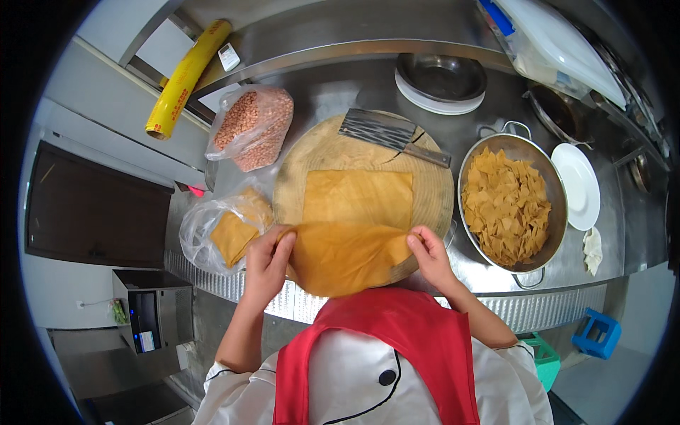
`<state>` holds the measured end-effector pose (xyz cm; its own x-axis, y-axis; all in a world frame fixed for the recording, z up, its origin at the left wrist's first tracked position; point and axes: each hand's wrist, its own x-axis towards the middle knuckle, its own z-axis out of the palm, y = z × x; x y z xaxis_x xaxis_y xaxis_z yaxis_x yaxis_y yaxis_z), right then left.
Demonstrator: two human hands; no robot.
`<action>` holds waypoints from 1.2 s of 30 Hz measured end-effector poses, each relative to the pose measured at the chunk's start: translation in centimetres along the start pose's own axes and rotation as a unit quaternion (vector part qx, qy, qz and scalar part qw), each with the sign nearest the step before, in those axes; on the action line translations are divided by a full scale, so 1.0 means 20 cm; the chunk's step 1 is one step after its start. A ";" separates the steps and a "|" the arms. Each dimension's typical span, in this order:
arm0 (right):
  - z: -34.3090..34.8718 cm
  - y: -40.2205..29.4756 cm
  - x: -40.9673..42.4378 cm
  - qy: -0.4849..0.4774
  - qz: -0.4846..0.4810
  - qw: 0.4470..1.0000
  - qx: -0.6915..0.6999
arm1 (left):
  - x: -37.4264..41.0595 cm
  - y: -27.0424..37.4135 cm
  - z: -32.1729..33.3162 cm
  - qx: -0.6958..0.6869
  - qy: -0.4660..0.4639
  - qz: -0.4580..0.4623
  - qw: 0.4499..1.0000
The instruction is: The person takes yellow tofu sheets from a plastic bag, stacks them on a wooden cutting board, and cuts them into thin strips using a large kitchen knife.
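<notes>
My left hand [269, 264] and my right hand [431, 256] pinch opposite corners of a thin yellow-brown tofu sheet [345, 257], which hangs over the near edge of a round wooden chopping block [292, 159]. Flat on the block, just beyond, lies another rectangular tofu sheet [358, 195]. A cleaver [380, 130] rests at the block's far side, its handle pointing right. Folded tofu sheets [232, 237] sit in a clear plastic bag beside my left hand. Right of the block, a two-handled metal pan [461, 180] holds many small cut pieces of tofu sheet [504, 207].
A bag of peanuts [252, 127] stands at the back left, below a yellow roll of film [188, 79] on the shelf. A dark metal bowl [442, 77] rests on white plates at the back. A white plate [576, 186] and a crumpled white cloth [592, 251] lie right of the pan.
</notes>
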<state>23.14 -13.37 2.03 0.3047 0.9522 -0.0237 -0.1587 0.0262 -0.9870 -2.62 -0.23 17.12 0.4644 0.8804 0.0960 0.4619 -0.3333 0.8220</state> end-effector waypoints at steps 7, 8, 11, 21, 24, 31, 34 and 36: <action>0.00 0.00 0.12 0.080 -0.087 0.967 -0.224 | 0.16 -0.48 0.09 0.014 -0.002 -0.035 0.999; 0.00 -0.02 0.12 0.082 -0.047 0.970 -0.222 | 0.18 -0.49 0.08 -0.011 -0.009 -0.043 0.999; 0.01 -0.08 0.14 0.098 -0.055 0.964 -0.240 | 0.25 -0.53 0.12 -0.051 -0.008 -0.039 0.998; -0.10 0.25 0.70 0.130 0.065 0.952 -0.268 | 0.71 -1.06 0.42 -0.012 -0.033 -0.117 0.992; -0.09 0.28 0.66 0.138 0.026 0.932 -0.333 | 0.69 -1.16 0.45 -0.039 -0.006 -0.093 0.995; 0.01 0.13 0.45 0.134 0.061 0.922 -0.357 | 0.58 -0.96 0.32 0.073 -0.058 -0.084 0.992; 0.03 0.10 0.40 0.125 0.069 0.916 -0.374 | 0.48 -1.05 0.29 -0.064 -0.060 -0.121 0.989; 0.02 0.12 0.39 0.123 0.056 0.915 -0.380 | 0.44 -1.08 0.27 -0.092 -0.080 -0.147 0.982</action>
<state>24.75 -5.82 -0.45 0.5440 0.8358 -0.0744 0.4691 -0.3764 -0.7990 -4.41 12.84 -2.73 0.4506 0.8602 -0.2386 0.4564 0.0077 0.8897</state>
